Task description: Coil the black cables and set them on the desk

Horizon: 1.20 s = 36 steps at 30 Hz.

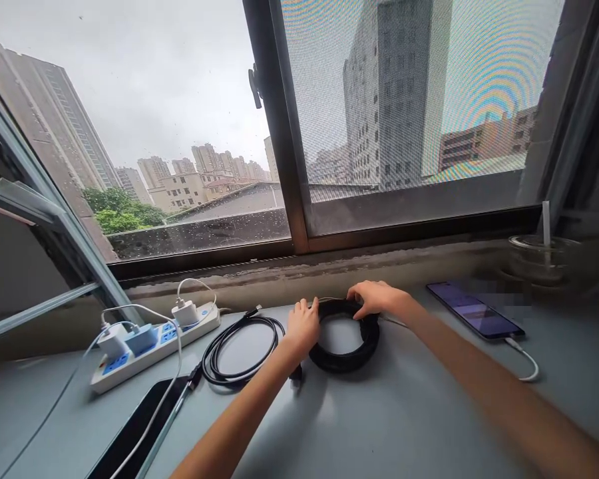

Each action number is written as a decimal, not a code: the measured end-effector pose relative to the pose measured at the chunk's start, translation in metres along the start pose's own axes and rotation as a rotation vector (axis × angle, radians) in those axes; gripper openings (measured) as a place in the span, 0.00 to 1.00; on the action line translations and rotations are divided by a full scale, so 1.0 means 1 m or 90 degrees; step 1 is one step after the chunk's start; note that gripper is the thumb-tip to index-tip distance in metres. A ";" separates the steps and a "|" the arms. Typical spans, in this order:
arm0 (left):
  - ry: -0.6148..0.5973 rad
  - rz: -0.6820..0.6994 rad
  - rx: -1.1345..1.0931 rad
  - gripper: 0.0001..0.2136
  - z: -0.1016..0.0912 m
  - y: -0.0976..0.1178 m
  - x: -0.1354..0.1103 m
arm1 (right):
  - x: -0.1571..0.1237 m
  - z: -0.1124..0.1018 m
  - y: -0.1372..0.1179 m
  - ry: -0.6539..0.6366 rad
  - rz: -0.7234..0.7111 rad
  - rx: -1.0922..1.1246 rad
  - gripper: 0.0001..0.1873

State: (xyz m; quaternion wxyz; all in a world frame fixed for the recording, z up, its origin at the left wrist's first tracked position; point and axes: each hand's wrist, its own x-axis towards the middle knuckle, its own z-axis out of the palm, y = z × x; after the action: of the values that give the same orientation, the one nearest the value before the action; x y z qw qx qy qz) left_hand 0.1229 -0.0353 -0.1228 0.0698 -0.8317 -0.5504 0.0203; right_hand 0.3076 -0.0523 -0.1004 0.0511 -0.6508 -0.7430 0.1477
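Observation:
A thick black cable wound into a coil (347,356) lies on the grey desk (404,412) below the window. My left hand (303,326) rests on the coil's left rim, fingers curled over it. My right hand (377,297) lies on the coil's far edge, fingers bent down onto the cable. A thin pale tie or wire shows faintly between the two hands. A second, thinner black cable (239,346) lies loosely looped just left of the coil, apart from both hands.
A white power strip (152,342) with plugged chargers sits at the left. A dark phone or tablet (140,426) lies near the front left. Another phone (474,314) on a white lead lies at the right, with a clear cup (539,256) behind it.

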 end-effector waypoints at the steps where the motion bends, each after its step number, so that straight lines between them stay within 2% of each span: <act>1: 0.008 0.003 0.001 0.25 0.000 0.001 0.000 | -0.001 0.000 -0.001 -0.008 0.001 0.000 0.29; 5: 0.062 0.021 -0.008 0.25 -0.005 0.004 -0.001 | -0.006 -0.004 -0.007 -0.013 0.005 -0.004 0.35; 9: 0.101 0.061 -0.049 0.23 -0.022 0.004 -0.005 | -0.012 -0.015 -0.010 -0.021 0.006 0.004 0.35; 12: 0.093 0.140 -0.117 0.19 -0.038 0.013 -0.017 | -0.022 -0.028 -0.009 -0.064 0.013 0.008 0.35; 14: 0.071 0.193 -0.132 0.19 -0.044 0.027 -0.028 | -0.031 -0.037 -0.008 -0.098 0.021 0.003 0.35; 16: 0.030 0.210 -0.106 0.21 -0.042 0.045 -0.041 | -0.038 -0.043 -0.008 -0.123 0.024 -0.008 0.33; 18: -0.023 0.160 -0.059 0.23 -0.030 0.063 -0.053 | -0.042 -0.046 -0.011 -0.138 0.016 -0.018 0.28; 20: -0.073 0.121 -0.016 0.21 -0.012 0.077 -0.062 | -0.042 -0.045 -0.014 -0.155 -0.003 -0.020 0.22; 21: -0.054 0.109 0.010 0.18 -0.003 0.083 -0.066 | -0.040 -0.043 -0.016 -0.169 -0.014 -0.020 0.20; 23: 0.036 0.077 0.107 0.17 0.013 0.089 -0.071 | -0.034 -0.037 -0.018 -0.202 -0.034 -0.018 0.18; 25: 0.063 0.063 0.177 0.17 0.020 0.090 -0.073 | -0.028 -0.031 -0.020 -0.228 -0.049 -0.016 0.20; 30: -0.019 0.130 0.204 0.18 0.009 0.083 -0.071 | -0.020 -0.023 -0.024 -0.239 -0.048 -0.025 0.22; 33: -0.072 0.182 0.183 0.16 -0.001 0.079 -0.069 | -0.021 -0.022 -0.026 -0.246 -0.029 -0.028 0.22; 36: -0.105 0.199 0.131 0.15 -0.013 0.072 -0.069 | -0.022 -0.019 -0.031 -0.250 -0.002 -0.029 0.20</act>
State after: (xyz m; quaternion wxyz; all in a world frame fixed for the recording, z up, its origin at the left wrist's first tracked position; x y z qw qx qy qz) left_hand 0.1629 -0.1271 -0.1231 0.1048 -0.8910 -0.4138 0.1548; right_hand 0.2867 -0.0743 -0.0708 -0.1091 -0.6092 -0.7430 0.2548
